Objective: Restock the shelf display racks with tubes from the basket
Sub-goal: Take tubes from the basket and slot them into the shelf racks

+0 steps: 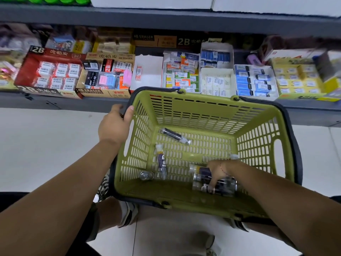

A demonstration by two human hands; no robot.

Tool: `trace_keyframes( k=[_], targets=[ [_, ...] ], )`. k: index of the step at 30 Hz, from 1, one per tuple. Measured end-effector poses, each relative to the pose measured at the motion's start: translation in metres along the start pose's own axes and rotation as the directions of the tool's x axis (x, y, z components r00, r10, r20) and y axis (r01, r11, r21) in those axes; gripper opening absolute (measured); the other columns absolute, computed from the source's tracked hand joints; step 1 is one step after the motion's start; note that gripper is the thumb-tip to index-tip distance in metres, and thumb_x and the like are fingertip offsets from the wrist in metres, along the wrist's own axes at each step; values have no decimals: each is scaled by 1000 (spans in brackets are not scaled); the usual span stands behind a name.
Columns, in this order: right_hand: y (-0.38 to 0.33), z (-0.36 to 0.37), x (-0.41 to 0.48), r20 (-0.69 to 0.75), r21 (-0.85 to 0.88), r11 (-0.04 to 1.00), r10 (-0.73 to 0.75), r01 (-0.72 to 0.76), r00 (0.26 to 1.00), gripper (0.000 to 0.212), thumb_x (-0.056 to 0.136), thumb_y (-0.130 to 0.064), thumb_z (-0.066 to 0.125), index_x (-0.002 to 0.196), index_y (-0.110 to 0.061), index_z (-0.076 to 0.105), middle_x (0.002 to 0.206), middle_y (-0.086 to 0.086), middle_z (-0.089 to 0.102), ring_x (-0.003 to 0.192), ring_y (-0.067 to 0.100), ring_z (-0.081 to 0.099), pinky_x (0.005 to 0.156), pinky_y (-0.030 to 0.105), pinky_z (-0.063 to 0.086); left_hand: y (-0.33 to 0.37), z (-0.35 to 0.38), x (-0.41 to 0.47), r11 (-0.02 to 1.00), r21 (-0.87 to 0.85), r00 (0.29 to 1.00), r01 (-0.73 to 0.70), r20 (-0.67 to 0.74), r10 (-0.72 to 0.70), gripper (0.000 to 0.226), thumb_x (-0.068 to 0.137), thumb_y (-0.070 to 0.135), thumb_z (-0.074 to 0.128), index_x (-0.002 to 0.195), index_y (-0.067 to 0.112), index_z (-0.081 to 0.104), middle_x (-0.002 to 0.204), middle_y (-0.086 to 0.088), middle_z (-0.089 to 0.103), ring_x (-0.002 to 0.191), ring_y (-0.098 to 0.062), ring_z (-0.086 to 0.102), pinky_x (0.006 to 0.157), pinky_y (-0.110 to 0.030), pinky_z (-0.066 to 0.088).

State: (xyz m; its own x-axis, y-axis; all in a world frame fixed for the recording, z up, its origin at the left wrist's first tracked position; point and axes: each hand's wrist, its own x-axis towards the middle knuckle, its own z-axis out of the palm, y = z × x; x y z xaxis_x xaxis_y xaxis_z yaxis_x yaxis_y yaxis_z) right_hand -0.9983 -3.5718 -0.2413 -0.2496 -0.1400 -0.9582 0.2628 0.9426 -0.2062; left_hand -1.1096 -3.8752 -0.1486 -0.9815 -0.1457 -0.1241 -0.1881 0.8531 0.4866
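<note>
Where legible, "4B ERASER" box [103, 93].

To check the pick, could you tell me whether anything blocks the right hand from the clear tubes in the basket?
Nothing visible does: the right hand touches the clear plastic tubes on the floor of the green plastic basket.

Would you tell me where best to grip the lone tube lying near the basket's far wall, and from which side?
Probably pinch the tube at mid-barrel, coming straight down from above: it lies flat and diagonal on the basket floor with open space both sides, so fingers should straddle its long axis.
</note>
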Motion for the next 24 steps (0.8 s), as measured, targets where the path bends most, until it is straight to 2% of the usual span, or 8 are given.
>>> trace_keyframes(
  k=[3, 6, 9, 13, 16, 19, 22, 24],
  targets=[
    [4, -12, -15, -112, 222, 973, -42, 67, 993, 58, 59, -38, 87, 107, -16, 62, 104, 1, 66, 99, 22, 62, 81, 29, 51, -1, -1, -1, 996, 77, 998, -49, -27, 51, 59, 98, 50, 36, 137, 6, 44, 122, -19, 61, 113, -39, 54, 85, -44, 44],
    [-8, -43, -46, -307, 474, 838, -131, 271, 943, 57, 50, -43, 89, 99, -25, 67, 108, 0, 68, 106, 21, 62, 99, 36, 46, 11, -3, -7, 966, 146, 970, -212, -87, 226, 59, 97, 44, 44, 137, 1, 45, 134, -22, 50, 125, -38, 41, 104, -48, 34],
    [-31, -79, -85, -512, 619, 606, -170, 499, 842, 52, 45, -39, 87, 90, -21, 71, 100, 2, 73, 102, 23, 65, 94, 34, 47, 56, -7, -30, 949, -158, 954, -274, 83, 289, 72, 91, 55, 48, 147, 12, 32, 151, -8, 36, 139, -24, 30, 114, -42, 27],
    [-59, -114, -126, -704, 582, 398, -191, 709, 684, 66, 44, -35, 94, 101, -13, 68, 101, 7, 72, 99, 23, 65, 98, 41, 47, 136, -22, -64, 785, -598, 780, 161, 564, 270, 80, 75, 68, 49, 145, 33, 30, 137, 21, 38, 127, -6, 38, 111, -39, 30],
    [-74, -125, -156, -782, 513, 317, -212, 798, 587, 61, 56, -26, 88, 102, 5, 63, 102, 28, 66, 90, 22, 60, 98, 47, 46, 168, -23, -65, 590, -743, 751, 315, 576, 325, 38, 80, 50, 60, 114, 39, 49, 116, 23, 56, 111, -1, 51, 102, -30, 35],
    [-78, -131, -182, -853, 412, 316, -197, 855, 484, 82, 62, -49, 82, 106, 14, 52, 112, 36, 57, 92, 26, 62, 100, 55, 41, 185, -29, -53, 529, -796, 756, 293, 532, 381, 27, 91, 26, 60, 118, 26, 58, 113, 11, 69, 106, -5, 64, 102, -30, 43],
    [-75, -135, -214, -877, 327, 407, -204, 853, 434, 30, 88, -47, 58, 97, -19, 59, 93, -5, 66, 86, -11, 60, 82, 7, 45, 198, -37, -43, 565, -795, 766, 222, 500, 403, 31, 89, 19, 65, 120, 18, 61, 111, 0, 72, 107, -16, 66, 102, -40, 46],
    [-71, -138, -231, -897, 259, 455, -215, 852, 387, 28, 92, -46, 43, 113, -31, 51, 106, -21, 57, 96, -17, 51, 77, -2, 36, 209, -40, -38, 586, -794, 787, 161, 461, 409, 25, 87, 17, 69, 112, 17, 66, 105, -1, 74, 103, -19, 68, 97, -36, 50]
  ],
)
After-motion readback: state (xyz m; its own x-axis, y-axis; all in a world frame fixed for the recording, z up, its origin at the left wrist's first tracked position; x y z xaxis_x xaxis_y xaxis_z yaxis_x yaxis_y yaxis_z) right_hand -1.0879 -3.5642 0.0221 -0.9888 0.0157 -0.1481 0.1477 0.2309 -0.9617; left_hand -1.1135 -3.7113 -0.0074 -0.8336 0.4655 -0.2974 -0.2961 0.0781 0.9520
